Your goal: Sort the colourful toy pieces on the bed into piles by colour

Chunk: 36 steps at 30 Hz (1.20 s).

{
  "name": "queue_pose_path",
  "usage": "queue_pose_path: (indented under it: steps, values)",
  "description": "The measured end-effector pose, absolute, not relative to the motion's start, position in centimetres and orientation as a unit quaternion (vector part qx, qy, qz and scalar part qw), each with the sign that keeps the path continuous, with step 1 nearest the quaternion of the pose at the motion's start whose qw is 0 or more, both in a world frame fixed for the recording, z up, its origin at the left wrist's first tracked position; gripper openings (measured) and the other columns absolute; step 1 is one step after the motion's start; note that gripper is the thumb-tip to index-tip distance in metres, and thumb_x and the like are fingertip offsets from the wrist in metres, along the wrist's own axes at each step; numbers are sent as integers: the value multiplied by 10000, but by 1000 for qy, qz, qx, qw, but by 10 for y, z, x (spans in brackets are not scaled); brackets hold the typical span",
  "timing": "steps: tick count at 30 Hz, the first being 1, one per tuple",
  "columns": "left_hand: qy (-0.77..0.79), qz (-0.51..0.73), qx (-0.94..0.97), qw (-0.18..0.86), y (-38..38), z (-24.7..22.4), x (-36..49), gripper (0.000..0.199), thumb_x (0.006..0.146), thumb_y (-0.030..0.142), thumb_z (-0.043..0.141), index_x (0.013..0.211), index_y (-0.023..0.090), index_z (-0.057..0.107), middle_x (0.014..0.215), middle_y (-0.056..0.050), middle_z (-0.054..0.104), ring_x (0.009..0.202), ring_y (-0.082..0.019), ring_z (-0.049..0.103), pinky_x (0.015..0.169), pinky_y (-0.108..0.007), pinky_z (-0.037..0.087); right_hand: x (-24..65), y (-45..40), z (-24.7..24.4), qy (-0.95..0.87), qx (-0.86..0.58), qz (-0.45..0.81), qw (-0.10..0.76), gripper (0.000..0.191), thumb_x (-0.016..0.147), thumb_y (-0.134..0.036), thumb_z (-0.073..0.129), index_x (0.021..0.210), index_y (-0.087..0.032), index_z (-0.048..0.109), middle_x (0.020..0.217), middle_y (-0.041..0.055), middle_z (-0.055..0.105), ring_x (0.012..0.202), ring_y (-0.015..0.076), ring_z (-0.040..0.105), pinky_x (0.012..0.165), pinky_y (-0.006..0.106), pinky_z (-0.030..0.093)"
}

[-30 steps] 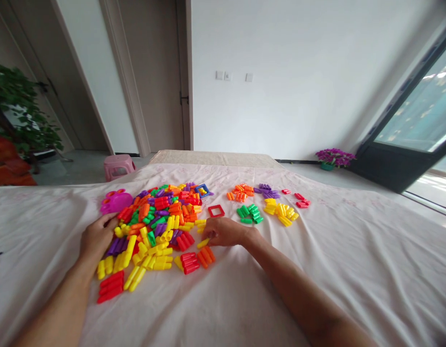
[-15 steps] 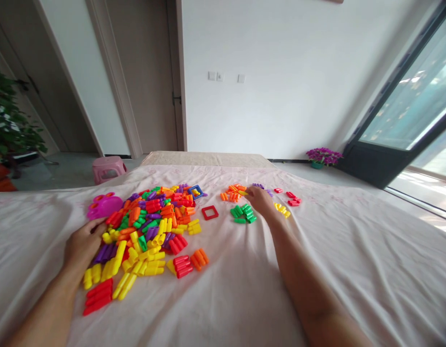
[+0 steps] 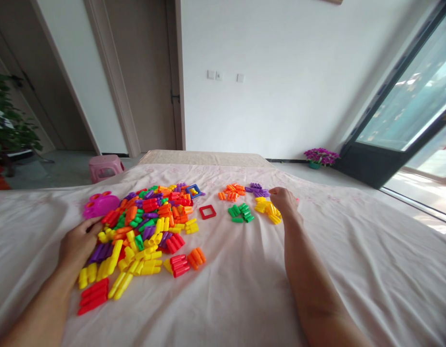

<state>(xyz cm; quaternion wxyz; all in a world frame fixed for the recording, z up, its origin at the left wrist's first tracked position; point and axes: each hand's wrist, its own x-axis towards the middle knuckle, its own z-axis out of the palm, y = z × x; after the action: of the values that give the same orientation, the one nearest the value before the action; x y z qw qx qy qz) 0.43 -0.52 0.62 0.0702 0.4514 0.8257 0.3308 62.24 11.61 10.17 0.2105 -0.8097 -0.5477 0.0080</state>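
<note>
Your right hand (image 3: pixel 282 202) is just beside the yellow group (image 3: pixel 269 209), with the purple group (image 3: pixel 257 189) near its fingertips. Its grip is curled; you cannot tell from this view whether it pinches a piece. Your left hand (image 3: pixel 78 241) rests against the left edge of the mixed pile (image 3: pixel 146 217), beside the pink tray (image 3: pixel 107 205); its fingers are bent, and what they pinch, if anything, is hidden. The step in hand appears to be placement of pieces by colour. The next move calls for raising the right hand clear of the orange group (image 3: pixel 233 192) and green group (image 3: pixel 240 213). The pieces look like glossy, rigid plastic, many formed as parallel tubes. The red frame (image 3: pixel 209 216) is a flat open square. The supporting cloth (image 3: pixel 244 294) is soft and wrinkled, so light pieces may roll or tilt.
</note>
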Motion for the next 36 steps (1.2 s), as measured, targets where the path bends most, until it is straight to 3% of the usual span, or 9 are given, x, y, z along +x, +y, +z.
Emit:
queue_pose_path:
  steps: [5, 11, 14, 17, 20, 27, 33, 36]
  values:
    - [832, 347, 423, 94, -7, 11, 9, 519, 873, 540, 500, 1243, 227, 689, 1052, -97, 752, 907, -258, 670, 702, -292, 467, 585, 118, 106, -689, -672, 51, 266, 281, 835, -177, 576, 1033, -213, 772, 1002, 53, 766, 935, 206, 686, 762, 257, 462]
    - [830, 348, 426, 93, -6, 9, 8, 527, 877, 535, 499, 1248, 214, 692, 1040, -103, 757, 900, -256, 672, 713, -294, 473, 495, 97, 83, -853, -442, 178, 212, 181, 838, -166, 644, 968, -203, 764, 904, 27, 759, 810, 171, 689, 732, 244, 489]
    - [833, 339, 430, 83, -4, 7, 5, 538, 878, 526, 497, 1267, 207, 686, 1055, -108, 757, 901, -258, 671, 709, -293, 474, 455, 78, 66, -902, -342, 160, 207, 167, 872, -233, 686, 1023, -202, 750, 1042, 55, 744, 973, 202, 675, 855, 287, 493]
    - [837, 333, 428, 81, -4, 8, 6, 528, 879, 509, 498, 1272, 211, 684, 1056, -99, 759, 898, -255, 667, 707, -289, 470, 432, 62, 56, -927, -283, 128, 209, 304, 855, -302, 750, 1137, -194, 712, 1152, 83, 712, 1130, 231, 612, 976, 334, 455]
    - [838, 331, 425, 88, -6, 12, 9, 522, 880, 501, 501, 1274, 209, 681, 1059, -95, 757, 901, -250, 663, 696, -283, 461, 423, 55, 52, -937, -266, 102, 202, 420, 830, -369, 784, 1192, -184, 676, 1158, 93, 698, 1124, 240, 592, 994, 363, 438]
    - [837, 327, 431, 76, -6, 12, 10, 524, 881, 501, 498, 1258, 191, 690, 1039, -107, 759, 900, -256, 665, 669, -279, 454, 422, 55, 48, -942, -291, 24, 166, 232, 877, -312, 738, 1047, -168, 675, 1032, 96, 665, 1001, 227, 581, 869, 350, 445]
    - [833, 334, 433, 80, -5, 10, 8, 534, 880, 527, 484, 1246, 199, 693, 1019, -102, 759, 872, -251, 669, 676, -282, 465, 422, 48, 53, -943, -300, -13, 142, 342, 841, -438, 760, 1054, -183, 676, 1025, 90, 640, 994, 245, 564, 840, 357, 453]
    - [834, 330, 434, 82, -6, 11, 8, 539, 874, 537, 485, 1249, 209, 692, 1041, -101, 755, 884, -255, 671, 698, -289, 473, 420, 45, 54, -938, -320, -10, 129, 340, 854, -420, 749, 1060, -162, 669, 1041, 106, 640, 1004, 253, 565, 841, 363, 462]
